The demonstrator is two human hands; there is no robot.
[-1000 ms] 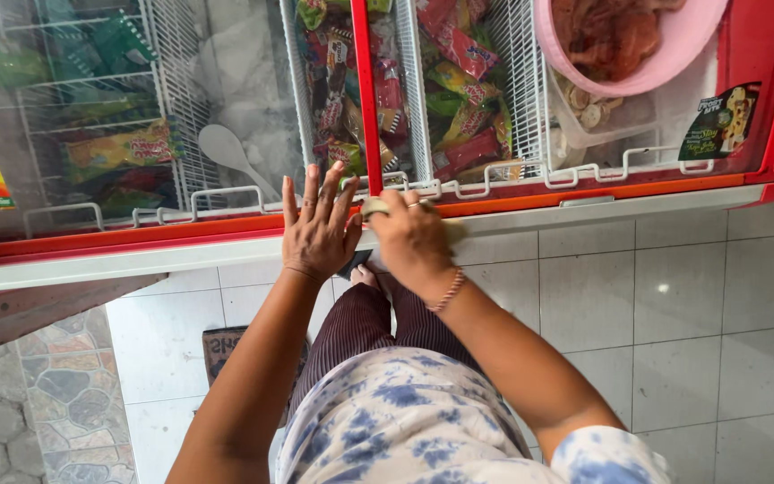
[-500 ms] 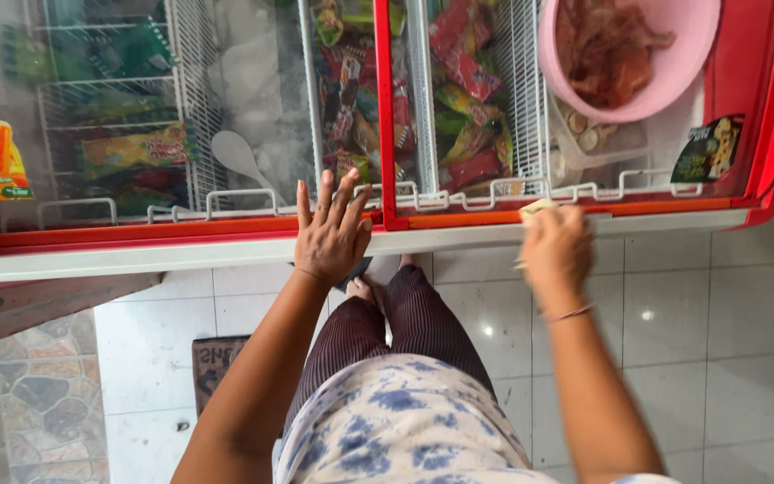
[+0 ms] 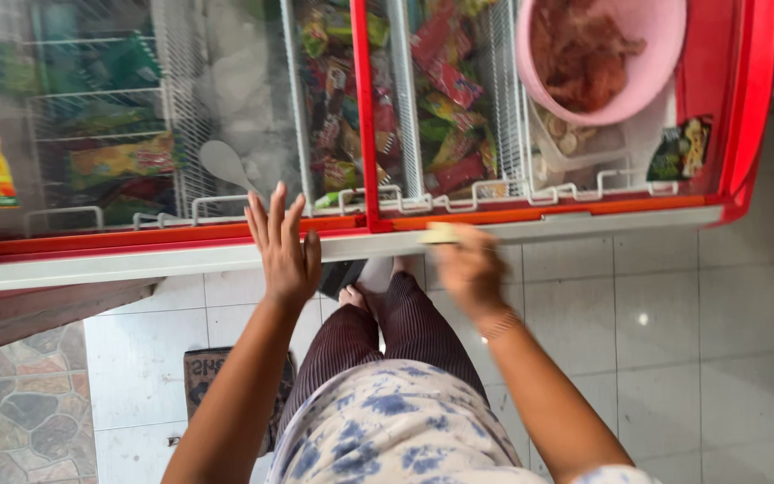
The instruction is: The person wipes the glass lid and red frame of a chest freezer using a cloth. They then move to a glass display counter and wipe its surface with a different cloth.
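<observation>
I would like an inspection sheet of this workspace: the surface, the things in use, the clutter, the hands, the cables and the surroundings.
Surface: chest freezer with red frame and sliding glass lid; white front edge.
Things in use: yellowish cloth or sponge pressed on the front edge, blurred.
Clutter: coloured packets in wire baskets, pink bowl with reddish contents, pale scoop under the glass.
Hands: left hand flat on the freezer edge, fingers spread; right hand on the cloth, blurred.
Cables: nothing seen.
Surroundings: white tiled floor, dark doormat, patterned stone floor at the left; the person's bare feet under the freezer edge.
</observation>
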